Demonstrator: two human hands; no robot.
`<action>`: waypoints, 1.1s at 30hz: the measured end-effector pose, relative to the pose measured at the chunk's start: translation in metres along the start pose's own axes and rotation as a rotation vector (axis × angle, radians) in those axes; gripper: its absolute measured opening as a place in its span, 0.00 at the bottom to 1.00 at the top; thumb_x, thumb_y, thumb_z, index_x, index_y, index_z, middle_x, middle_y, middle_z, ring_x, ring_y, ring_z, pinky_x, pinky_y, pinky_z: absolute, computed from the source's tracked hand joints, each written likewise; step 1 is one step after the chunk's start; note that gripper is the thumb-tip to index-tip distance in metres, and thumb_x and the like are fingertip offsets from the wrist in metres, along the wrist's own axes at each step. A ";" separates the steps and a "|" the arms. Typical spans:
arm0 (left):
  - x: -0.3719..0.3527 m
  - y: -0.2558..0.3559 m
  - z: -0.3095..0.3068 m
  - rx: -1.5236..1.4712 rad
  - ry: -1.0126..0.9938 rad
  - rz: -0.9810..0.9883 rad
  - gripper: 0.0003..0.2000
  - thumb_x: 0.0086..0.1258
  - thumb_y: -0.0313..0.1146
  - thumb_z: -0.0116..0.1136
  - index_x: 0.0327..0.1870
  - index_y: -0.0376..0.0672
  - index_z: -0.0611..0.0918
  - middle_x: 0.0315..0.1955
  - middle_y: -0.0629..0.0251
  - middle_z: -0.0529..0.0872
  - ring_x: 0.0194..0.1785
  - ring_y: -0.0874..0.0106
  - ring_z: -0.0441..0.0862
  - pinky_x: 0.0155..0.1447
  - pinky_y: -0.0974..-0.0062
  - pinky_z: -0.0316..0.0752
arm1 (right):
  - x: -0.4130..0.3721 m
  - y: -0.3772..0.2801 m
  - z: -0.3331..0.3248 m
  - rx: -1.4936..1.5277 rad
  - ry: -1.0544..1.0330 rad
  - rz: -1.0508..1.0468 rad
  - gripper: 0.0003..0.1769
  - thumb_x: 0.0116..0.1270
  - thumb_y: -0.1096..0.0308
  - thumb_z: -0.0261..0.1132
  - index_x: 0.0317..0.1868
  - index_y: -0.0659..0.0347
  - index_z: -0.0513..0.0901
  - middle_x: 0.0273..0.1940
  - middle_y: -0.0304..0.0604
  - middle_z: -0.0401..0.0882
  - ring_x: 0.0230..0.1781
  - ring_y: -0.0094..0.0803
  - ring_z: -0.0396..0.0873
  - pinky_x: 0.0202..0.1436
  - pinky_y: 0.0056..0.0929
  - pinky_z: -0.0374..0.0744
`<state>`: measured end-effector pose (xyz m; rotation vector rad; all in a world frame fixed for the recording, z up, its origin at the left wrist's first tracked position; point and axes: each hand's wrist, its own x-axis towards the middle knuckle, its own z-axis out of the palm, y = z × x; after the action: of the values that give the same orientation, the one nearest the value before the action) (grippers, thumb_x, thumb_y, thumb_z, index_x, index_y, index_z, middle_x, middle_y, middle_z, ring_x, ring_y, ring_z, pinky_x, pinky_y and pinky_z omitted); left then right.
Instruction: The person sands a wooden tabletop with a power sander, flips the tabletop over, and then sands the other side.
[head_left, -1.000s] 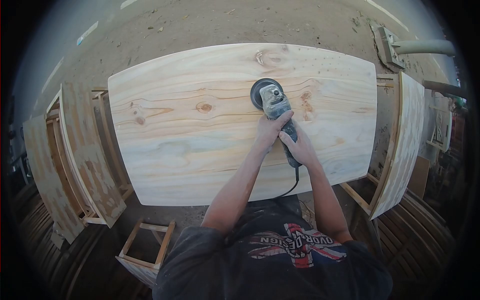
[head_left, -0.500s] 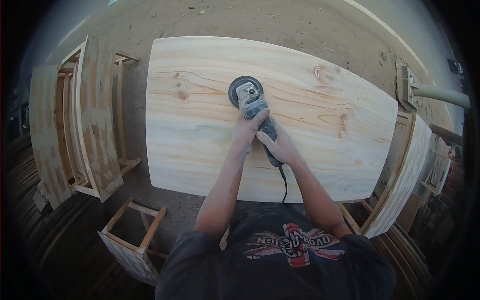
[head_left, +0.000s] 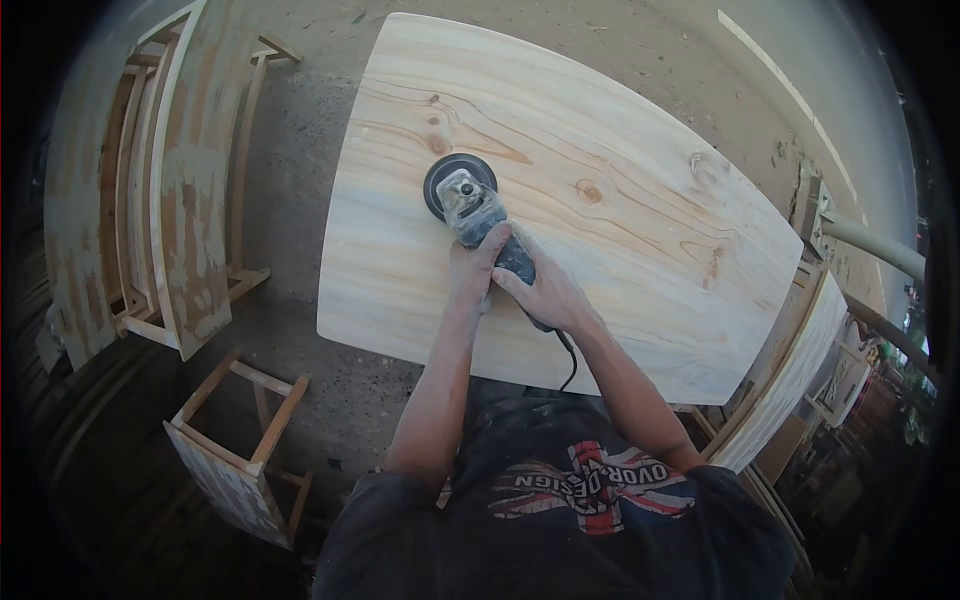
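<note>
The left hand (head_left: pixel 473 263) and right hand (head_left: pixel 548 291) curl their fingers around the angle grinder (head_left: pixel 475 213). Past them, its round disc (head_left: pixel 436 181) sits on the wooden table (head_left: pixel 620 290), pointing away and left; its long body slants back right. The dark shirt (head_left: pixel 560 555) reads "DESIGN", upside down.

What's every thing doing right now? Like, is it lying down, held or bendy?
Sander: held, disc at the board; on or off, can't tell.
Left hand: closed around sander.
Right hand: closed around sander.
Cord: curved.
Board: lying flat, knots showing.
Small wooden frame: patchy panel on its side.
</note>
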<state>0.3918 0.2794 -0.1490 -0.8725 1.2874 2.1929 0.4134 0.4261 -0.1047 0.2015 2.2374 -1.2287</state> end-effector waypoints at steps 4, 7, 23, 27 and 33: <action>-0.009 -0.022 0.030 0.025 -0.080 -0.032 0.23 0.68 0.41 0.80 0.55 0.35 0.85 0.44 0.64 0.90 0.44 0.74 0.88 0.49 0.72 0.84 | -0.030 0.009 -0.025 0.045 0.032 0.111 0.50 0.71 0.46 0.71 0.83 0.67 0.63 0.64 0.69 0.83 0.67 0.62 0.82 0.69 0.50 0.78; -0.016 -0.033 0.048 0.038 -0.125 -0.052 0.23 0.67 0.41 0.80 0.54 0.35 0.85 0.44 0.64 0.90 0.45 0.74 0.88 0.50 0.72 0.84 | -0.049 0.021 -0.030 0.055 0.125 0.141 0.47 0.72 0.48 0.71 0.81 0.67 0.66 0.66 0.67 0.82 0.67 0.61 0.82 0.69 0.48 0.78; -0.015 -0.007 0.006 0.223 -0.233 -0.088 0.28 0.65 0.40 0.81 0.61 0.34 0.83 0.49 0.60 0.91 0.50 0.70 0.89 0.55 0.68 0.84 | -0.046 0.015 0.031 0.338 0.169 0.087 0.34 0.78 0.51 0.68 0.71 0.69 0.74 0.55 0.53 0.86 0.55 0.40 0.85 0.63 0.40 0.80; -0.018 0.022 -0.072 0.051 -0.074 -0.033 0.24 0.69 0.40 0.79 0.58 0.35 0.83 0.46 0.64 0.89 0.46 0.73 0.89 0.50 0.71 0.85 | -0.008 -0.026 0.068 0.088 -0.009 0.011 0.52 0.70 0.46 0.72 0.85 0.63 0.60 0.56 0.69 0.87 0.57 0.66 0.85 0.62 0.53 0.82; -0.039 0.014 -0.093 -0.085 -0.018 0.020 0.22 0.71 0.40 0.76 0.58 0.37 0.82 0.44 0.66 0.88 0.44 0.73 0.88 0.50 0.70 0.86 | -0.016 -0.028 0.086 -0.045 -0.029 -0.072 0.53 0.70 0.43 0.71 0.85 0.63 0.60 0.55 0.70 0.87 0.55 0.66 0.87 0.60 0.53 0.82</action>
<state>0.4369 0.1880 -0.1467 -0.8740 1.2068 2.2803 0.4508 0.3429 -0.1108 0.0858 2.2625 -1.2091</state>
